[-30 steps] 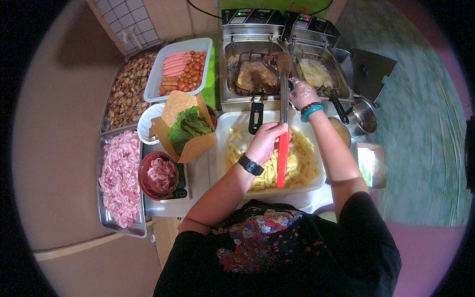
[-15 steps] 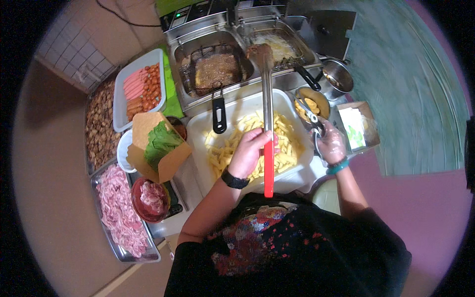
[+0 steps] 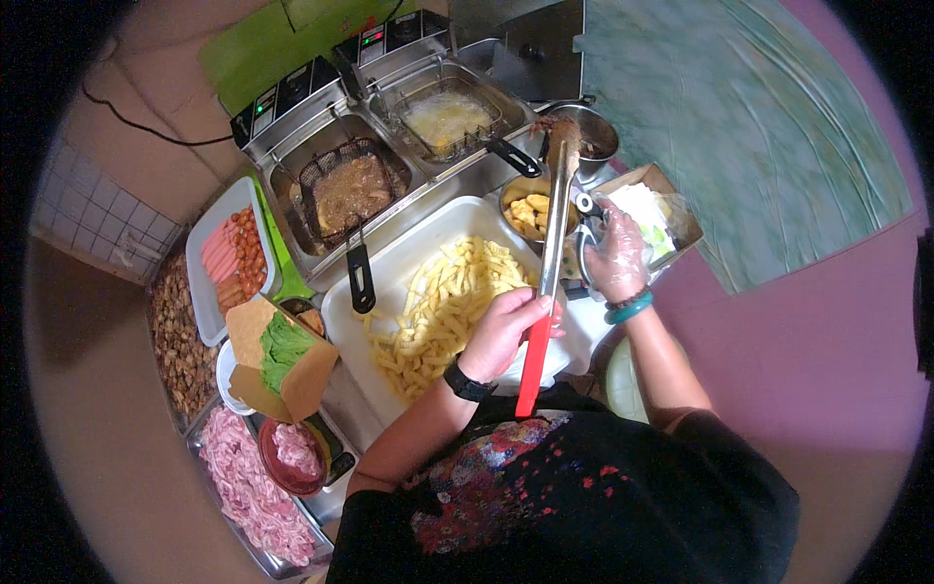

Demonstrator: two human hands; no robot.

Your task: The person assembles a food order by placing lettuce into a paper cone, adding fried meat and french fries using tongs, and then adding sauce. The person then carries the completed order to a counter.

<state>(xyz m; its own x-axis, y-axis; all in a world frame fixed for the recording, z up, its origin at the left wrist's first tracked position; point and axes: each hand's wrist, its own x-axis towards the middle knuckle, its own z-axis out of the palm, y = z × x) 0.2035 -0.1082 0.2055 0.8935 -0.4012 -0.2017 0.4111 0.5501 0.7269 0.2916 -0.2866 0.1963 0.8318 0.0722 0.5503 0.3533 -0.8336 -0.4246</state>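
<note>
My left hand, bare, is closed round the tongs, which have long metal arms and a red handle. A browned piece of meat sits in their tips, over the edge of a metal pot. In a clear plastic glove, my right hand grips a pair of scissors with dark and grey handles, beside the tongs; its blades are partly hidden. Just left of the tongs is a round metal bowl of golden fried pieces. A white tub of cut potato fries lies under my left hand.
Two fryers hold baskets in bubbling oil, their black handles jutting toward me. On the left are a sausage tray, a paper box with lettuce, and a raw-meat tray. A cardboard box stands right.
The view has swung right, so the fryers and trays sit farther left. The tongs with the meat now tilt to the right, their tips by the metal pot, close to the scissors.
</note>
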